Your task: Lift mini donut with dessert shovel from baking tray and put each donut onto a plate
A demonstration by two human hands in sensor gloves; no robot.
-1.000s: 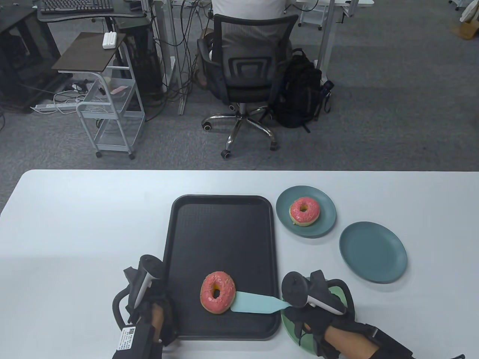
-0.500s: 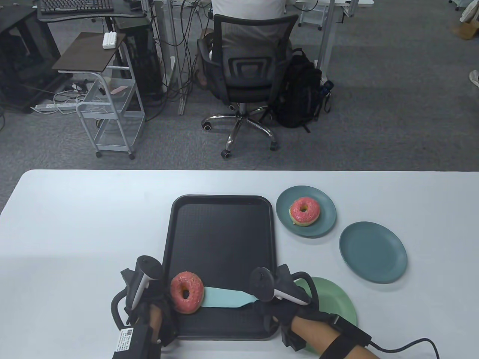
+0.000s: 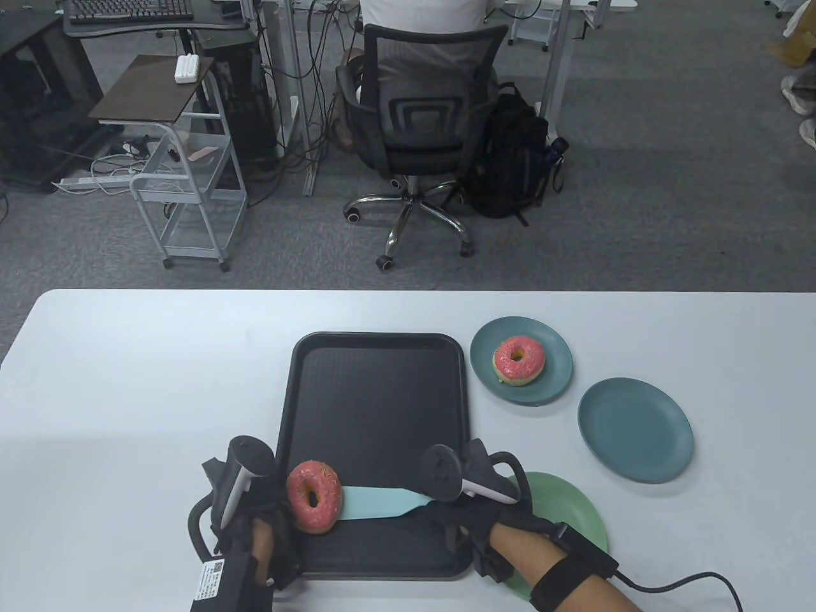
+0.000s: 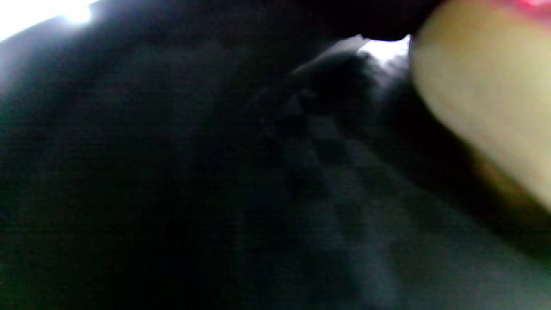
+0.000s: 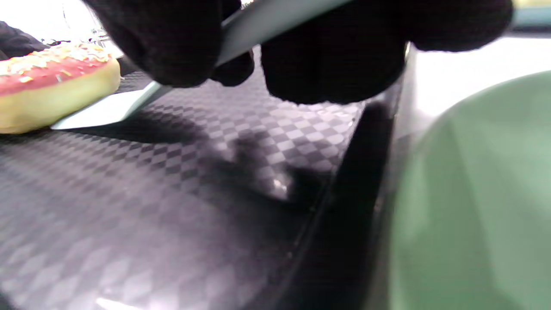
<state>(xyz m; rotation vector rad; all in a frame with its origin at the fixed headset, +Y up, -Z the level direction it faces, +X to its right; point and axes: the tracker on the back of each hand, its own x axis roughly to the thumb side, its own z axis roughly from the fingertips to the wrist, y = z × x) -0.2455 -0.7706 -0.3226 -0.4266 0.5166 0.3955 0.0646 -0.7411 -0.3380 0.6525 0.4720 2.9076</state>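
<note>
The right hand (image 3: 475, 519) grips the dessert shovel (image 3: 376, 502), its blade touching the pink donut (image 3: 313, 496) at the black tray's (image 3: 376, 389) near-left edge. The left hand (image 3: 264, 526) sits against the donut; I cannot tell how its fingers lie.

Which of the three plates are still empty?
Two. The blue plate on the right and the green plate by the right hand are bare; the far plate holds a donut.
</note>
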